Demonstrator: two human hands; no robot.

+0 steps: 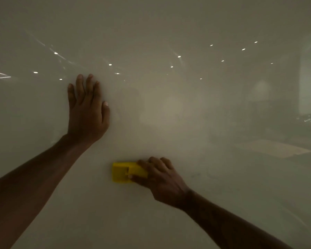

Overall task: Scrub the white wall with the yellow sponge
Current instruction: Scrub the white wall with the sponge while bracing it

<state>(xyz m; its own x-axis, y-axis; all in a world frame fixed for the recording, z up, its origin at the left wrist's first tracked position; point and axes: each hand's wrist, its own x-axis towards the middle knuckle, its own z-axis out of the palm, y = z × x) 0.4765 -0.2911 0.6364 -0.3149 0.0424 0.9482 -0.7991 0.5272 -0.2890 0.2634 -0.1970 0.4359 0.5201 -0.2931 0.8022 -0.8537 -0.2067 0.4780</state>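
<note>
Wall: the white wall (169,203) fills the view, glossy, with ceiling lights mirrored across its upper part and faint grey smudges just right of the working hand.
Sponge: the yellow sponge (123,172) lies flat against the wall, low and near the middle, its left half clear of the fingers.
Right grip: the right hand (162,178) is closed over the sponge's right end, fingers on top, thumb underneath.
Left grip: the left hand (87,110) holds nothing; its palm is spread flat on the wall, up and to the left, well apart from the sponge.
Step in hand: a scrubbing stroke, as I read it.
Doing it well: keep the whole sponge face flat on the wall, press evenly, overlap the passes, and work over toward those smudges.
Bracing: lean on the left palm for balance, but move it so no patch underneath gets skipped.
Watch for: a fingertip hold may let the sponge twist on a slick surface.
</note>
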